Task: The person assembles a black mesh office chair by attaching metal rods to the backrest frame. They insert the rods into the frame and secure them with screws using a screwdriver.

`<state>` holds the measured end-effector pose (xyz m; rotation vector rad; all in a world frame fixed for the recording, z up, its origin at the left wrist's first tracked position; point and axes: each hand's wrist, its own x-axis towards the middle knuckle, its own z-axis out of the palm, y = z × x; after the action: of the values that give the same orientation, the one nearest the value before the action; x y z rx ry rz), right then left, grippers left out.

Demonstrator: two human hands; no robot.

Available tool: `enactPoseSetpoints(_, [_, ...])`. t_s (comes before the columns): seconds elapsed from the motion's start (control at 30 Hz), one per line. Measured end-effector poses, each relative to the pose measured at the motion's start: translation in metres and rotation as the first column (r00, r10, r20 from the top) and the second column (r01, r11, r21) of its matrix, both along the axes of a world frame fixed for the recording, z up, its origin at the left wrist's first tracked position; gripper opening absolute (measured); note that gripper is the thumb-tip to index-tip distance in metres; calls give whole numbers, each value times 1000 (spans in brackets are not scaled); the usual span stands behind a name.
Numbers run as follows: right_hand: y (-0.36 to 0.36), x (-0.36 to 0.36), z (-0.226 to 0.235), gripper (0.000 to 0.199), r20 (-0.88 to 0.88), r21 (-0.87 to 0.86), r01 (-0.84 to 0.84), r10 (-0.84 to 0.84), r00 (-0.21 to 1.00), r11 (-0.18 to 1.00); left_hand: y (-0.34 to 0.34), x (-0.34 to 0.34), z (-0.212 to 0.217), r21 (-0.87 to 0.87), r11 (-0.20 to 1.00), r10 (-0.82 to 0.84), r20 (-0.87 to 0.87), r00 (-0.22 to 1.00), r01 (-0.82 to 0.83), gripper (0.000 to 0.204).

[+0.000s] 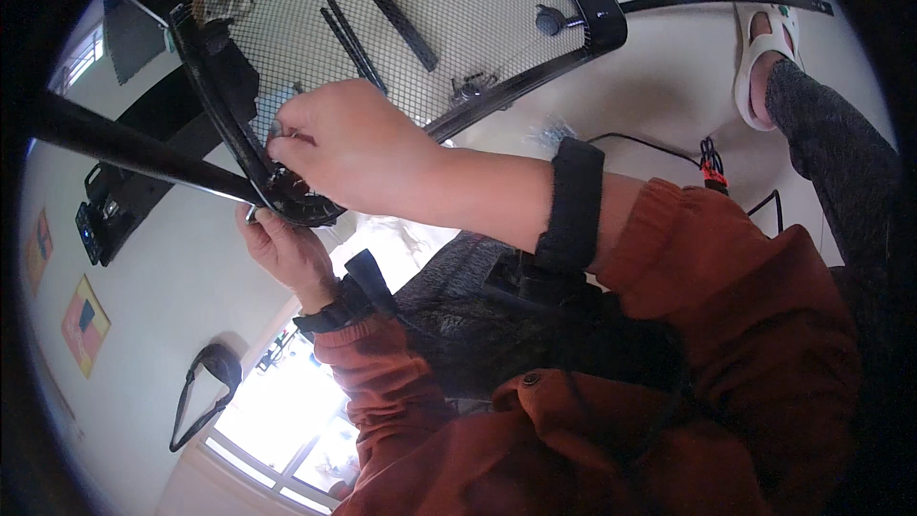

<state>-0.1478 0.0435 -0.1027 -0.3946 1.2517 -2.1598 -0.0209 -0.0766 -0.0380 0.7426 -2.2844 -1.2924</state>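
A black chair frame (600,10) with a grey mesh panel (478,0) is held up in front of me. My right hand (353,148) lies over the frame's lower left corner, its fingertips pinched on something small at the rim that I cannot make out. My left hand (287,253) grips the same corner from underneath, with a small metal piece (251,215) showing at its fingertips. A black bar (124,145) runs from that corner off to the left. Both arms wear orange sleeves and black wrist bands.
Through the mesh, two black strips (394,11) and small metal hardware (468,88) lie on the pale floor. A clear bag of small parts (552,132) and a black cable (650,143) lie nearby. A foot in a white slipper (759,43) is at the upper right.
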Motion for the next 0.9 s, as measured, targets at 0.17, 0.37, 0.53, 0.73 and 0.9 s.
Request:
enactPoseSetpoints(0.17, [0, -4, 3, 20, 86, -34, 45, -42, 995, 998, 5, -2, 1, 21, 1000, -10, 17, 1000, 10, 31])
enactPoseSetpoints(0.37, [1, -2, 9, 17, 41, 15, 132, -132, 990, 991, 9, -9, 4, 8, 1000, -1, 3, 1000, 1, 28])
enactPoseSetpoints(0.53, [5, -6, 10, 18, 0, 56, 118, -118, 993, 992, 13, -14, 6, 2, 1000, -27, -3, 1000, 27, 26])
enactPoseSetpoints(0.73, [14, -11, 11, 20, -22, -22, 121, -122, 992, 992, 12, -15, 9, -26, 995, -93, 44, 995, 94, 27])
enactPoseSetpoints(0.9, [17, -14, 14, 19, -81, -37, 155, -158, 984, 987, 13, -16, 9, -83, 995, -56, 38, 998, 59, 30])
